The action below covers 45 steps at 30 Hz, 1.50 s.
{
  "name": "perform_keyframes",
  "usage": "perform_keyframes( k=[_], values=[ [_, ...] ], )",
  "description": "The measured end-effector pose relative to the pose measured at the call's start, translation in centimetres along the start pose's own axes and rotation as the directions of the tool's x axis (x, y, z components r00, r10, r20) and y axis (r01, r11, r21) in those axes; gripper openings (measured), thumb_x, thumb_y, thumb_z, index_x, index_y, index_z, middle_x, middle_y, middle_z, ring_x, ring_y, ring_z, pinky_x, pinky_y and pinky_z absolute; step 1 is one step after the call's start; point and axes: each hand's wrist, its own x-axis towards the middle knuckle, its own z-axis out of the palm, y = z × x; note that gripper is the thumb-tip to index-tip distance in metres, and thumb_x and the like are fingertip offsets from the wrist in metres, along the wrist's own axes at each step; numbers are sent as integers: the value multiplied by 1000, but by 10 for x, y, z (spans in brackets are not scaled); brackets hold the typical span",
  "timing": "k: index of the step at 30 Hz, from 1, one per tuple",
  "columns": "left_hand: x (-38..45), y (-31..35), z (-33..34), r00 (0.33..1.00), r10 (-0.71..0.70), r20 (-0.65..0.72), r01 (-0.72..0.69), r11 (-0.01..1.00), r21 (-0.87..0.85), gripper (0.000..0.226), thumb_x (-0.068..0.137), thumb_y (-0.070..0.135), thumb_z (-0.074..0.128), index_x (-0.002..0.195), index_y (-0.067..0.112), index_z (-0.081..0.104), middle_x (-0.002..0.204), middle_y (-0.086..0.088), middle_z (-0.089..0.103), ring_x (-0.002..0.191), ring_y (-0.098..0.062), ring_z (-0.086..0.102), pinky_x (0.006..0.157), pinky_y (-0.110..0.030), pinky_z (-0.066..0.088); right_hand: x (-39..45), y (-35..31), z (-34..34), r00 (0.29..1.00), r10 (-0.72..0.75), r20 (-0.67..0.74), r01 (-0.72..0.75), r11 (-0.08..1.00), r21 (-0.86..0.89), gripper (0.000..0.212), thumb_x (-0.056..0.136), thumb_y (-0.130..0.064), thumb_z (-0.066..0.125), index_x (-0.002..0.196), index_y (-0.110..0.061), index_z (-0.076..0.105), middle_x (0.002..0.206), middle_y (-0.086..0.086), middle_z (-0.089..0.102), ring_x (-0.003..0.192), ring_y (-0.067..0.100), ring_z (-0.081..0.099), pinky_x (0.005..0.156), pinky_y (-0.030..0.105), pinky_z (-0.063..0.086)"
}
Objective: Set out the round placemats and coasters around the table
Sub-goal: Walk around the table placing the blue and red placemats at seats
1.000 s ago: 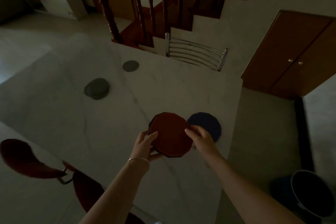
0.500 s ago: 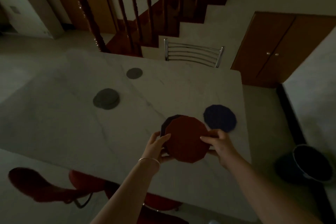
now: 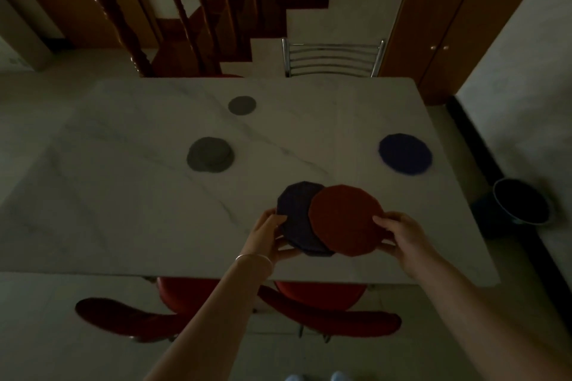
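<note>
The task looks partly done: one blue placemat (image 3: 405, 154) lies set out at the right of the surface (image 3: 123, 210), while a grey stack (image 3: 210, 154) and one grey coaster (image 3: 242, 105) wait at far left. Near the front edge, the left hand (image 3: 268, 233) has its fingers closed on a dark placemat (image 3: 294, 219), and the right hand (image 3: 402, 235) pinches a red placemat (image 3: 345, 219) overlapping it; both are unplaced.

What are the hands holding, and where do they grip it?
The right hand pinches the red round placemat at its right edge; the left hand grips the dark placemat beneath it at its left edge.
</note>
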Motion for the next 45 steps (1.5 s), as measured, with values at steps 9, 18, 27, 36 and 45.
perform_keyframes(
  k=[9,18,27,36,45],
  values=[
    [-7,39,-42,981,129,-144,-139,989,-55,17,95,20,46,110,20,52,107,-7,58,87,-28,62,57,-39,55,22,22,17,992,109,-63,-92,972,218,38,93,-10,55,129,0,49,127,15,55,118,34,53,84,43,45],
    [-18,51,-83,970,137,-200,-165,978,-131,25,95,21,45,119,19,51,117,-11,56,91,-30,61,72,-46,54,43,45,66,989,115,-94,-100,984,147,36,93,-9,55,127,0,48,132,22,53,110,37,56,82,47,48],
    [-16,44,-84,973,99,-210,-130,981,-141,24,94,21,48,117,22,52,115,-10,57,95,-31,62,67,-45,55,36,46,62,959,-176,-224,72,910,-409,40,85,-11,62,122,3,55,124,22,61,110,34,61,84,29,44],
    [-12,47,-45,990,70,-123,-85,989,-118,13,91,24,51,102,26,58,111,-8,60,90,-28,64,55,-38,57,-15,-12,116,953,-184,239,234,951,-200,20,92,-40,53,90,-27,68,90,-3,69,81,18,68,57,29,57],
    [-28,51,-62,993,115,-16,-116,983,-146,22,88,25,61,109,27,58,114,-7,62,87,-25,70,61,-40,58,-37,-29,139,951,-229,209,269,944,-192,21,78,-26,75,97,-21,67,95,0,67,82,17,67,53,29,57]
  ],
)
